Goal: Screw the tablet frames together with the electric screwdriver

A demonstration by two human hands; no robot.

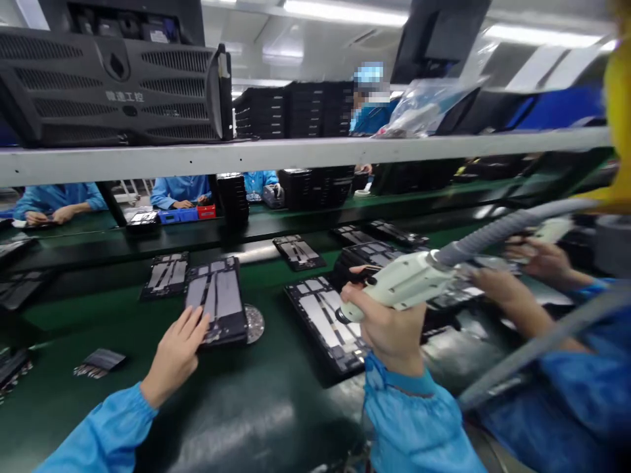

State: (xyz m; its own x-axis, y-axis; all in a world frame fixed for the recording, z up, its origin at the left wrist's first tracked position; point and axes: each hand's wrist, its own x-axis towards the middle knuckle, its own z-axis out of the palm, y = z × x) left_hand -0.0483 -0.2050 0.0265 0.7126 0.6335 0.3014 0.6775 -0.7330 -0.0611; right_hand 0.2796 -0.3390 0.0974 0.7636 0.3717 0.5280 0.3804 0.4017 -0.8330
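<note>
My left hand [178, 351] lies with its fingers stretched over the lower left edge of an opened tablet [227, 289], whose grey battery cells and dark boards face up. Part of a round silvery disc [255, 323] shows from beside that tablet. Wrapped in my right hand [392, 332] is a pale green air gun [409, 279], with a dark nozzle and a grey corrugated hose [493, 230] running from its rear. Beneath the nozzle is another opened tablet [315, 312] with whiter cells. The gun and hand hide part of it.
More opened tablets [298, 251] lie on the green bench [236, 407]. A co-worker's hands [513, 292] are close on my right, under the hose. A white shelf beam [296, 154] crosses ahead, carrying a monitor [118, 89] and stacked black trays [296, 108]. Small flex parts [98, 361] lie left.
</note>
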